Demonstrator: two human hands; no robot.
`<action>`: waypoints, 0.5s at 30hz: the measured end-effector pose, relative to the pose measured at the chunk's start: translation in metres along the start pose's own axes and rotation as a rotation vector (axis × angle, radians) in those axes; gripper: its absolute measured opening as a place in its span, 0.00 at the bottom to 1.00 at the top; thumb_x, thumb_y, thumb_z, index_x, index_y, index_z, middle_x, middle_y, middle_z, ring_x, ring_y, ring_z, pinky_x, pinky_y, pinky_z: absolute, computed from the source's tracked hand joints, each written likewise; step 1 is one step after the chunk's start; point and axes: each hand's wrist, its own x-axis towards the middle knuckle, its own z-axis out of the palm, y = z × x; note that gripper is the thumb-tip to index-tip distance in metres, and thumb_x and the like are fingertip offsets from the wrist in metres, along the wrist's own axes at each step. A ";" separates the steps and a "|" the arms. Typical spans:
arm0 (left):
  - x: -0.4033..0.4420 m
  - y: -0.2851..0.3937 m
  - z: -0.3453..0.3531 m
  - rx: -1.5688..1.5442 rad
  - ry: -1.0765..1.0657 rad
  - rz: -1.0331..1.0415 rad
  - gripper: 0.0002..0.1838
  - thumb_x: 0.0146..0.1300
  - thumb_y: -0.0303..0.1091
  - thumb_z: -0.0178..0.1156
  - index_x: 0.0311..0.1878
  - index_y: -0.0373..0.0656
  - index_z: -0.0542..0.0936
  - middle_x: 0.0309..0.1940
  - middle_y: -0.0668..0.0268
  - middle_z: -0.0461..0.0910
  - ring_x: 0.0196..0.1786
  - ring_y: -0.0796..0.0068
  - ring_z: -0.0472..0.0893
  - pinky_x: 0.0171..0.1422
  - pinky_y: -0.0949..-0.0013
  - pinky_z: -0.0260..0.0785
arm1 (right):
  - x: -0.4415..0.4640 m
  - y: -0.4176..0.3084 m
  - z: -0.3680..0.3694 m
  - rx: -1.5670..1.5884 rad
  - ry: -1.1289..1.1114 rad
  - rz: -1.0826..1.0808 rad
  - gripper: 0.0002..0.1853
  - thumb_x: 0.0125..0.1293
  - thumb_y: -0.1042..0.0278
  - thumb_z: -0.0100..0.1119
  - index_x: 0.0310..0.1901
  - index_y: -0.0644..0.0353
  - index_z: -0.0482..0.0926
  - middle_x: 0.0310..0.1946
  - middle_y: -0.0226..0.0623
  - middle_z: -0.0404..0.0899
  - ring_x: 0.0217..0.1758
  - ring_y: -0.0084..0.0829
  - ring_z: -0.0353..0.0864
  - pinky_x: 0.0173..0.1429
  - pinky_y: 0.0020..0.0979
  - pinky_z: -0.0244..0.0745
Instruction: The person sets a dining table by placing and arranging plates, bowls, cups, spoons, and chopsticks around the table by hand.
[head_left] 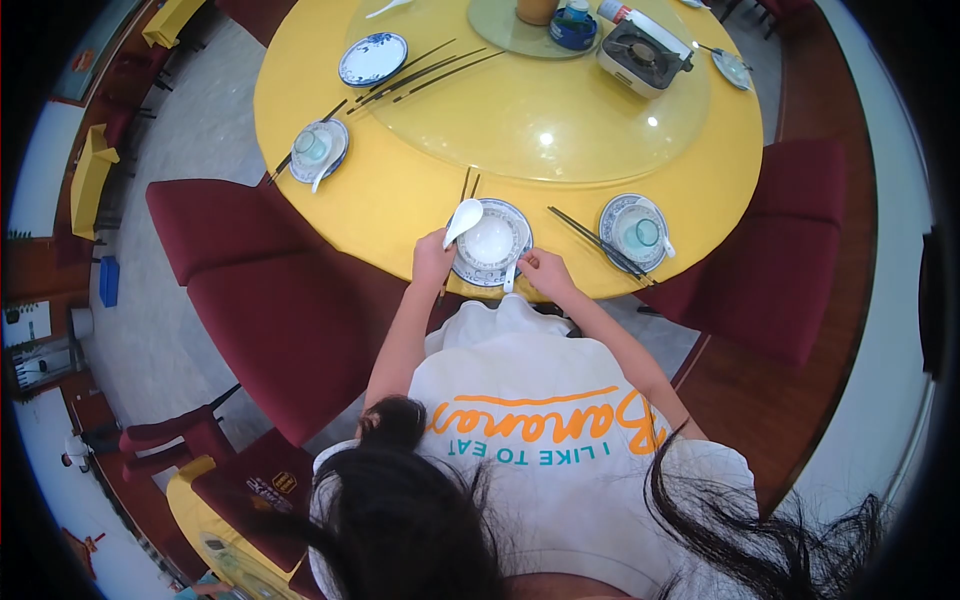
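Observation:
My left hand point(433, 258) is closed around the handle of a large white spoon point(465, 217), whose bowl overlaps the left rim of a place setting. That setting is a white bowl point(490, 240) on a blue-patterned plate point(464, 271) at the table's near edge. On the right side of the plate, the fingers of my right hand point(543, 272) are pinched at a smaller white spoon point(511, 277), its handle pointing towards me. Dark chopsticks point(470, 183) lie partly hidden behind the large spoon and my left hand.
A glass turntable point(600, 130) covers the middle of the yellow table point(390, 225), bearing a portable stove point(642, 58). Place settings with glasses stand left point(318, 151) and right point(636, 232); a patterned plate point(373, 60) and loose chopsticks lie farther back. Red chairs point(280, 330) flank me.

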 end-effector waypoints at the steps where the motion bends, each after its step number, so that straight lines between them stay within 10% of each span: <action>1: 0.001 -0.002 -0.002 -0.013 -0.023 -0.018 0.07 0.45 0.25 0.62 0.24 0.34 0.73 0.18 0.52 0.74 0.23 0.57 0.76 0.29 0.63 0.68 | 0.000 0.000 0.000 0.004 0.002 0.006 0.13 0.55 0.60 0.57 0.33 0.63 0.77 0.25 0.42 0.78 0.29 0.37 0.78 0.36 0.34 0.72; 15: 0.002 -0.011 0.000 0.025 -0.027 0.006 0.09 0.46 0.27 0.64 0.26 0.34 0.74 0.20 0.53 0.75 0.23 0.60 0.76 0.29 0.65 0.67 | -0.006 0.012 -0.004 0.047 0.033 0.011 0.14 0.57 0.59 0.56 0.36 0.62 0.77 0.25 0.44 0.78 0.29 0.38 0.78 0.36 0.34 0.72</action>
